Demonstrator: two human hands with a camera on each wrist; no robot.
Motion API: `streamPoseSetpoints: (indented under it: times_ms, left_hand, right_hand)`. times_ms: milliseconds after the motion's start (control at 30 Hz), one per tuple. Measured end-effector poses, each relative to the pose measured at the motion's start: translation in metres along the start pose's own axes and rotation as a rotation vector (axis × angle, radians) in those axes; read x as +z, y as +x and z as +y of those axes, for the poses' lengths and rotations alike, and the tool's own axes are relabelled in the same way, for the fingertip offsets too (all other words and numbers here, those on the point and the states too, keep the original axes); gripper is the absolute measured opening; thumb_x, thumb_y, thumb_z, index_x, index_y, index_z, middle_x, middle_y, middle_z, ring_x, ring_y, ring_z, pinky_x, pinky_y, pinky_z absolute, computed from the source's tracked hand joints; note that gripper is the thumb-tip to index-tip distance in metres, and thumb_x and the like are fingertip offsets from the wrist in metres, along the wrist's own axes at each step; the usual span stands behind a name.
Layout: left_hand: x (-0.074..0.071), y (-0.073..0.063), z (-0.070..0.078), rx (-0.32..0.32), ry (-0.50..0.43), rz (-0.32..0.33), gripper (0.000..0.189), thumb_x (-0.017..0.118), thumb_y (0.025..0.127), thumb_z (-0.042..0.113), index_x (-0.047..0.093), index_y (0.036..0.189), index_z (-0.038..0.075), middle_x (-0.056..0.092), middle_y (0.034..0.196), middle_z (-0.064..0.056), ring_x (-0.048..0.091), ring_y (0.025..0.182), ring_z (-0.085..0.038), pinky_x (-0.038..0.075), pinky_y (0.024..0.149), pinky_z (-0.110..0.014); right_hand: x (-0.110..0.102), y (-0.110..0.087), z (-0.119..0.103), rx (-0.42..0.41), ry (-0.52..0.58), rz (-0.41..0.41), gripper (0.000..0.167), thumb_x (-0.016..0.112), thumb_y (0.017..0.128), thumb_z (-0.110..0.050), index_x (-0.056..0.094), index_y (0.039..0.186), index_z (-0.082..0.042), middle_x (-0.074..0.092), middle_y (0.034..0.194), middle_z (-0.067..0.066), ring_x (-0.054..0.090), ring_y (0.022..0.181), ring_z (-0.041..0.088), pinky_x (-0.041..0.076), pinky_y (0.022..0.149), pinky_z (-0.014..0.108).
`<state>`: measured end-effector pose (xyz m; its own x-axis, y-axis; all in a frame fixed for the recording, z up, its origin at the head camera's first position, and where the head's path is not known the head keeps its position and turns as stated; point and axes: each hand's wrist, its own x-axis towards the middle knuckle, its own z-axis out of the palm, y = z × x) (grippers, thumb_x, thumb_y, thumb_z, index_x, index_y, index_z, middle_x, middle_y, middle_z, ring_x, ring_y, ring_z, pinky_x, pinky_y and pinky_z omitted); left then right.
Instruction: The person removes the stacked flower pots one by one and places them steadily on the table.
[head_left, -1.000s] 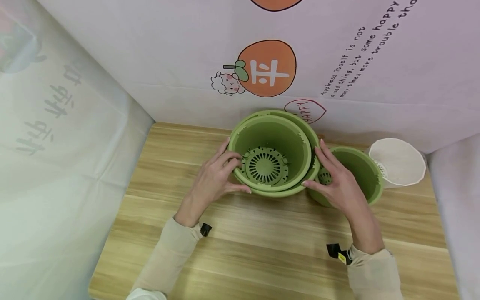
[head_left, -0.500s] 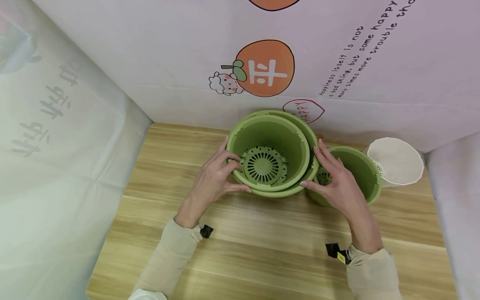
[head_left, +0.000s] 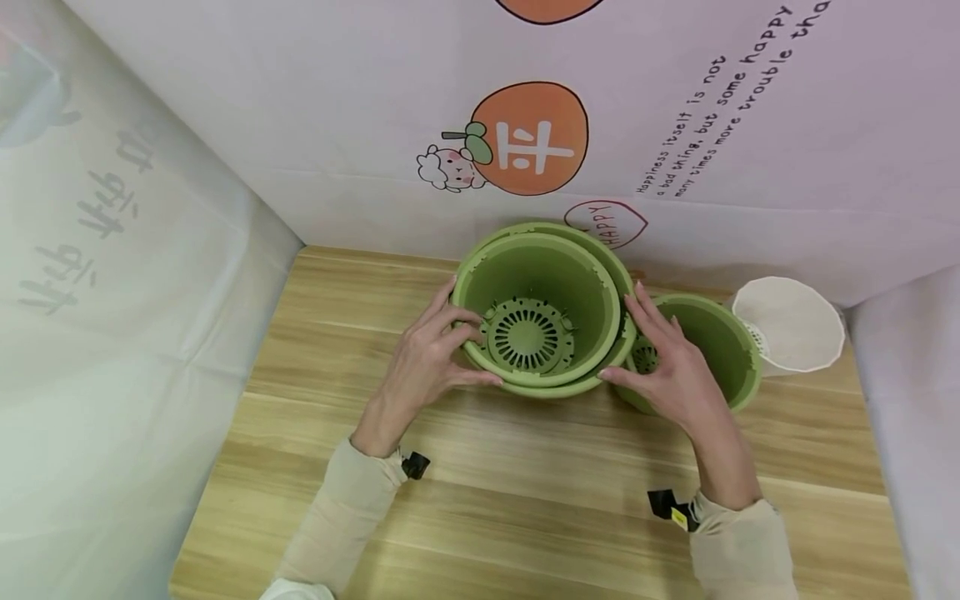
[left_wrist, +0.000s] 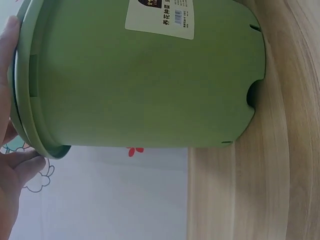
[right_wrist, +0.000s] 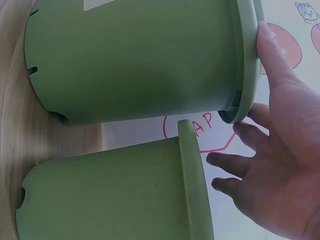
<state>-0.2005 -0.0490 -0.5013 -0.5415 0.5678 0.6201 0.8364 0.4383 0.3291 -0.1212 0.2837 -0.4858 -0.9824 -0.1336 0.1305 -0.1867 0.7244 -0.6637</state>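
Two green plastic flowerpots stand nested on the table, the inner pot [head_left: 551,271] tilted to the left within the outer pot [head_left: 613,260]. A slotted round base shows at the inner pot's bottom. My left hand [head_left: 423,358] grips the left side, fingers hooked over the rim and thumb along the front. At the right, my right hand [head_left: 678,367] holds the rim, its thumb [right_wrist: 275,55] on top and forefingers beneath, while its other fingers hang off the pot. A paper label [left_wrist: 160,17] is stuck to the outer pot's wall.
Close on the right, partly under my right hand, stands another green pot [head_left: 712,342]. A white pot [head_left: 795,325] is beside it in the back right corner. Printed cloth walls [head_left: 375,208] rise behind and along both sides of the wooden table [head_left: 525,483].
Both hands stay on the nested pots, which hold almost the same place. The whole head view has shifted very slightly.
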Motion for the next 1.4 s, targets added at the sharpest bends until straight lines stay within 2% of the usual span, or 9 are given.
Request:
streamPoseSetpoints:
  times_ms: [67, 133, 167, 233, 433, 833, 1100, 1400]
  left_hand:
    - [0.0, 0.001, 0.0, -0.001, -0.009, 0.013, 0.058, 0.089, 0.055, 0.055, 0.069, 0.079, 0.006, 0.07, 0.109, -0.013, 0.04, 0.137, -0.045, 0.037, 0.112, -0.043]
    - [-0.001, 0.002, 0.001, -0.005, -0.022, 0.024, 0.058, 0.088, 0.057, 0.056, 0.068, 0.077, 0.006, 0.07, 0.111, -0.012, 0.04, 0.137, -0.045, 0.036, 0.113, -0.042]
    - [-0.001, 0.003, 0.001, -0.005, -0.028, 0.031, 0.058, 0.087, 0.057, 0.057, 0.068, 0.077, 0.006, 0.071, 0.111, -0.013, 0.04, 0.137, -0.045, 0.036, 0.113, -0.042]
    - [-0.001, 0.003, 0.002, -0.005, -0.037, 0.044, 0.058, 0.086, 0.059, 0.059, 0.067, 0.075, 0.007, 0.071, 0.112, -0.013, 0.04, 0.137, -0.045, 0.036, 0.113, -0.042]
    - [-0.001, 0.005, 0.003, -0.006, -0.052, 0.072, 0.058, 0.085, 0.059, 0.059, 0.067, 0.074, 0.007, 0.071, 0.108, -0.012, 0.041, 0.136, -0.046, 0.035, 0.114, -0.044]
    - [0.001, 0.015, 0.007, -0.007, -0.099, 0.171, 0.06, 0.083, 0.061, 0.06, 0.064, 0.077, 0.006, 0.07, 0.102, -0.014, 0.04, 0.136, -0.048, 0.036, 0.112, -0.049]
    - [0.002, 0.02, 0.009, -0.013, -0.16, 0.25, 0.064, 0.072, 0.072, 0.067, 0.065, 0.076, 0.003, 0.071, 0.098, -0.015, 0.042, 0.135, -0.048, 0.035, 0.113, -0.049]
    - [0.0, 0.024, 0.014, -0.028, -0.181, 0.3, 0.065, 0.072, 0.074, 0.065, 0.067, 0.076, 0.0, 0.071, 0.095, -0.015, 0.044, 0.133, -0.048, 0.037, 0.112, -0.047]
  right_hand:
    - [0.0, 0.0, 0.002, -0.021, -0.006, 0.006, 0.104, 0.088, 0.075, -0.027, 0.026, 0.158, -0.017, 0.015, 0.165, -0.002, 0.041, 0.137, 0.04, 0.012, 0.121, 0.051]
    - [0.001, -0.001, 0.003, -0.035, -0.007, 0.008, 0.104, 0.088, 0.075, -0.026, 0.026, 0.158, -0.015, 0.016, 0.165, 0.002, 0.023, 0.147, 0.038, 0.01, 0.122, 0.051]
    - [0.001, -0.001, 0.003, -0.042, -0.007, 0.009, 0.104, 0.088, 0.075, -0.026, 0.026, 0.158, -0.015, 0.017, 0.165, 0.004, 0.018, 0.149, 0.035, 0.009, 0.122, 0.051]
    - [0.001, 0.0, 0.004, -0.049, -0.01, 0.01, 0.104, 0.087, 0.075, -0.027, 0.026, 0.158, -0.014, 0.017, 0.165, 0.006, 0.015, 0.15, 0.032, 0.009, 0.122, 0.051]
    - [0.001, 0.002, 0.003, -0.053, -0.02, 0.015, 0.105, 0.088, 0.074, -0.027, 0.027, 0.157, -0.014, 0.017, 0.165, 0.001, 0.016, 0.15, 0.03, 0.01, 0.121, 0.052]
    - [0.0, 0.001, 0.0, -0.014, -0.044, 0.022, 0.108, 0.089, 0.073, -0.029, 0.024, 0.158, -0.016, 0.019, 0.164, 0.006, 0.016, 0.15, 0.032, 0.011, 0.12, 0.056]
    - [0.002, 0.001, 0.0, -0.003, -0.041, 0.029, 0.108, 0.089, 0.073, -0.03, 0.024, 0.158, -0.016, 0.019, 0.164, 0.006, 0.015, 0.15, 0.031, 0.011, 0.12, 0.056]
    - [0.003, 0.001, 0.0, -0.001, -0.026, 0.029, 0.107, 0.088, 0.074, -0.03, 0.024, 0.158, -0.018, 0.021, 0.164, 0.008, 0.015, 0.15, 0.03, 0.012, 0.12, 0.055]
